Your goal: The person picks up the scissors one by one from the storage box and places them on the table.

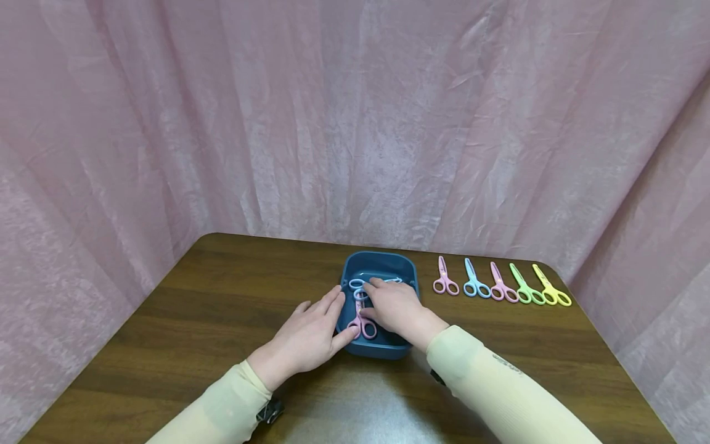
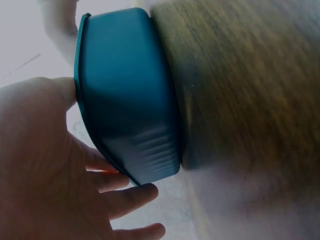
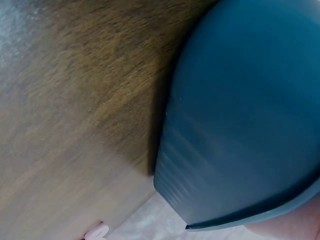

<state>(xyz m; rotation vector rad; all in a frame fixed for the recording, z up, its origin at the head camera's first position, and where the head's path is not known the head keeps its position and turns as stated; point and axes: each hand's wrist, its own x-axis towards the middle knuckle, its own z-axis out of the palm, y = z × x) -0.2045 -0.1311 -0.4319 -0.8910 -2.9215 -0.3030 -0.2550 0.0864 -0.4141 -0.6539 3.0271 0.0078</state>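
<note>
A dark blue plastic basket (image 1: 379, 351) stands on the table. Pink scissors (image 1: 368, 329) lie inside it, handles towards the near end, and light blue scissors (image 1: 357, 284) lie across their blades. My left hand (image 1: 308, 336) rests along the basket's left rim with its fingers extended; the thumb tip is by the pink handles. In the left wrist view, that hand's fingers (image 2: 131, 200) touch the rim. My right hand (image 1: 395, 310) reaches into the basket over both scissors, its fingertips at the blue handles and thumb near the pink blades. Whether it pinches anything is hidden.
To the basket's right lie several scissors in a row: pink scissors (image 1: 445, 283), blue scissors (image 1: 475, 285), more pink scissors (image 1: 502, 288), green scissors (image 1: 526, 289) and yellow scissors (image 1: 551, 291). A pink curtain (image 1: 355, 123) hangs behind the wooden table (image 1: 222, 296).
</note>
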